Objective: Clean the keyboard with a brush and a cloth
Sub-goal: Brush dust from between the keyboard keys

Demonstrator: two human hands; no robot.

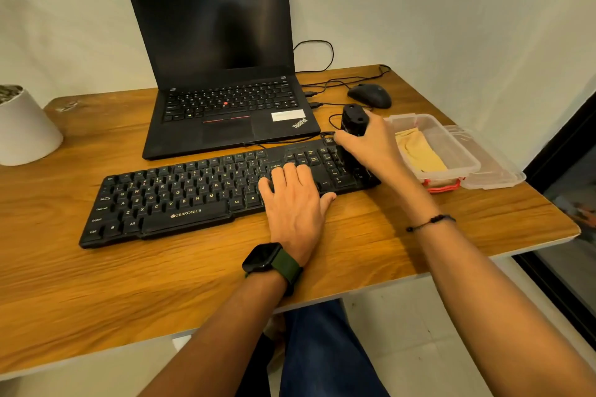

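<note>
Two hands are engaged: the keyboard (pixel 225 190), lying on the counter (pixel 193 267) before the laptop (pixel 222 74), is steadied under the flat left hand (pixel 295 200) while the brush (pixel 354 121) is gripped by the right hand (pixel 371 142) over the keyboard's right end, apparently for sweeping.

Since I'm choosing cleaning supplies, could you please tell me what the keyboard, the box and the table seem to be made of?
Keyboard: likely matte black plastic, with printed key legends.
Box: clear, slightly glossy plastic; the yellow cloth inside shows through its wall.
Table: wood or wood-look laminate, judging by the brown grain; which one is unclear.
</note>
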